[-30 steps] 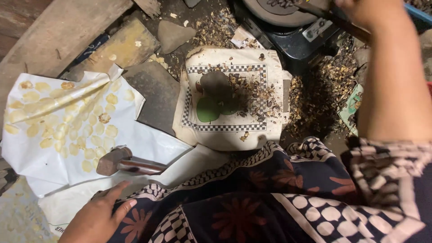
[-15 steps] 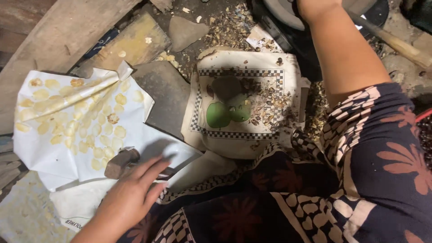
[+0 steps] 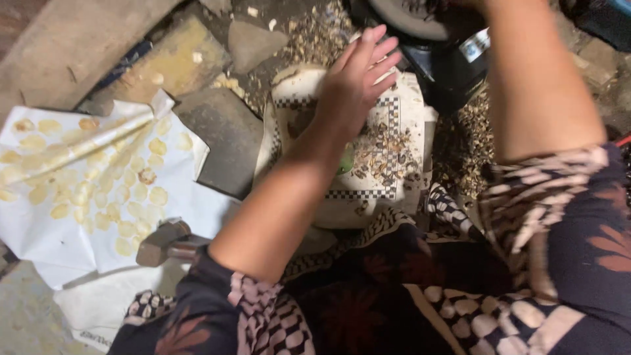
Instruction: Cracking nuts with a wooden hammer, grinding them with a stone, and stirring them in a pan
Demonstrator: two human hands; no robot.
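My left hand reaches forward over a white tile with a chequered border, fingers spread and flat, holding nothing. Brown shell fragments are scattered on the tile. A bit of a green fruit shows under my forearm. My right arm stretches up to the top edge, and its hand is cut off by the frame near a dark round machine. A metal hammer lies beside my left elbow.
A white cloth covered with flat yellow pieces lies at the left. A dark flat stone sits between cloth and tile. A wooden plank runs along the top left. Shell debris litters the ground to the right of the tile.
My left hand has left the hammer area and swung forward over the tile, hiding most of the green fruits. The view has shifted slightly.
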